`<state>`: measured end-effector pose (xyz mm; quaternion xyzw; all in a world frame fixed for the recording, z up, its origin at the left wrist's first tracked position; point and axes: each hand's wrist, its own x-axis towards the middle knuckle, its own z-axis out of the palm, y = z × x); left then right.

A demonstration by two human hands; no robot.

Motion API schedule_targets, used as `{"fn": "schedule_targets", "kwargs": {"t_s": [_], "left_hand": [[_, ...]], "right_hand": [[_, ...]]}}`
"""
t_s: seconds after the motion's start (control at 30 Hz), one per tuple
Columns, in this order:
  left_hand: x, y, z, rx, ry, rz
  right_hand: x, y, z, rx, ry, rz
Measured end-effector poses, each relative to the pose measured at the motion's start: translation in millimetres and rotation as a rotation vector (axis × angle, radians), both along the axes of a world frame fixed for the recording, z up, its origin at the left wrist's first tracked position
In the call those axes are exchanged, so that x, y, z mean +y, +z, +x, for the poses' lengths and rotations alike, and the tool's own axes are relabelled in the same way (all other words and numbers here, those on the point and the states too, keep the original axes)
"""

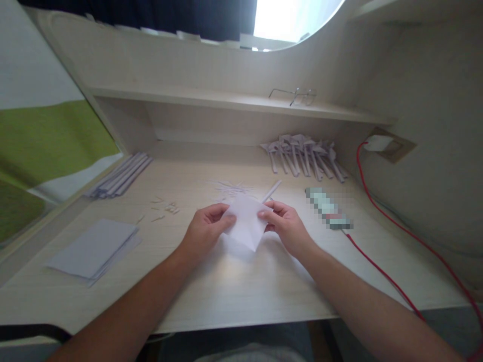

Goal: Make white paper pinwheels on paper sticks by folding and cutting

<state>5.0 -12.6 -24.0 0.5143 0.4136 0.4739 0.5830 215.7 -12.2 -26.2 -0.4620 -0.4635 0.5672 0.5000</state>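
Note:
Between my two hands, a piece of white paper (247, 221) is held just above the desk, one corner pointing toward me. My left hand (211, 223) pinches its left edge, thumb on top. My right hand (285, 221) grips the right edge the same way. Behind the right fingers a thin white paper tube (272, 190) slants up and away; whether those fingers touch it I cannot tell. Just beyond the paper lies a loose pile of thin white strips (234, 189), partly hidden by the sheet.
Folded paper pieces with long stems (302, 153) lie at the back right. Rolled paper tubes (123, 176) are stacked at the left, near small pale bits (171, 207) and a stack of paper (96, 249). A phone (327, 207) with a red cable (381, 271) rests at right. Glasses (302, 96) sit on the shelf.

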Motion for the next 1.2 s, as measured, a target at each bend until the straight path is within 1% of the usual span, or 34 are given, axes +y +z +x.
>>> {"fn": "schedule_targets", "kwargs": {"t_s": [0.17, 0.33, 0.4, 0.47, 0.53, 0.57, 0.6, 0.63, 0.67, 0.7, 0.73, 0.8, 0.87, 0.9, 0.93, 0.97, 1.0, 1.03, 1.1, 1.17, 1.2], "left_hand": [[0.3, 1.6, 0.0, -0.004, 0.015, 0.019], [3.6, 3.2, 2.4, 0.016, 0.077, 0.011], [3.7, 3.1, 1.5, 0.026, 0.060, 0.019], [2.5, 3.6, -2.1, 0.024, 0.016, 0.029], [2.1, 6.8, -7.9, -0.004, -0.032, 0.062], [3.2, 10.5, -11.0, -0.029, -0.033, 0.085], [5.7, 16.2, -13.7, -0.053, -0.006, 0.114], [9.8, 24.0, -15.5, -0.078, 0.070, 0.139], [15.8, 34.1, -16.2, -0.100, 0.190, 0.147], [23.3, 46.3, -15.5, -0.089, 0.341, 0.165], [32.1, 60.2, -13.6, -0.086, 0.440, 0.198], [50.9, 90.3, -7.0, -0.100, 0.555, 0.276], [66.4, 116.9, 0.7, -0.123, 0.618, 0.386], [71.0, 126.5, 4.3, -0.133, 0.588, 0.410], [73.0, 132.5, 7.3, -0.102, 0.495, 0.415], [72.4, 134.5, 9.8, 0.007, 0.351, 0.416], [69.4, 132.6, 11.6, 0.188, 0.153, 0.420], [64.7, 127.1, 12.5, 0.279, 0.024, 0.413], [52.5, 108.7, 11.6, 0.426, -0.177, 0.387], [40.7, 87.5, 8.1, 0.566, -0.337, 0.346], [35.9, 77.9, 6.1, 0.619, -0.389, 0.332]], "right_hand": [[2.5, -1.4, 1.2, 0.025, -0.029, -0.016], [3.5, -0.1, 1.8, 0.031, -0.047, -0.038], [4.2, 0.3, 2.5, 0.024, -0.054, -0.038], [5.3, 0.0, 3.6, 0.010, -0.062, -0.027], [6.2, -1.4, 4.3, -0.012, -0.071, -0.004], [6.3, -2.5, 4.3, -0.029, -0.077, 0.012], [6.1, -4.0, 3.9, -0.051, -0.081, 0.030], [5.5, -5.8, 2.8, -0.076, -0.081, 0.049], [4.4, -7.9, 1.2, -0.104, -0.075, 0.065], [3.1, -10.1, -0.9, -0.133, -0.062, 0.080], [1.4, -12.4, -3.5, -0.162, -0.044, 0.092], [-2.1, -16.7, -8.7, -0.216, 0.002, 0.116], [-4.6, -19.8, -12.1, -0.265, 0.042, 0.145], [-5.2, -20.7, -12.5, -0.290, 0.056, 0.163], [-5.3, -21.1, -11.9, -0.317, 0.069, 0.182], [-5.0, -21.0, -10.3, -0.345, 0.078, 0.202], [-4.6, -20.5, -8.0, -0.376, 0.081, 0.223], [-4.0, -19.6, -5.2, -0.408, 0.080, 0.247], [-3.4, -17.1, 0.3, -0.474, 0.065, 0.300], [-4.0, -14.2, 4.0, -0.534, 0.054, 0.348], [-4.9, -12.8, 4.7, -0.558, 0.058, 0.365]]}}
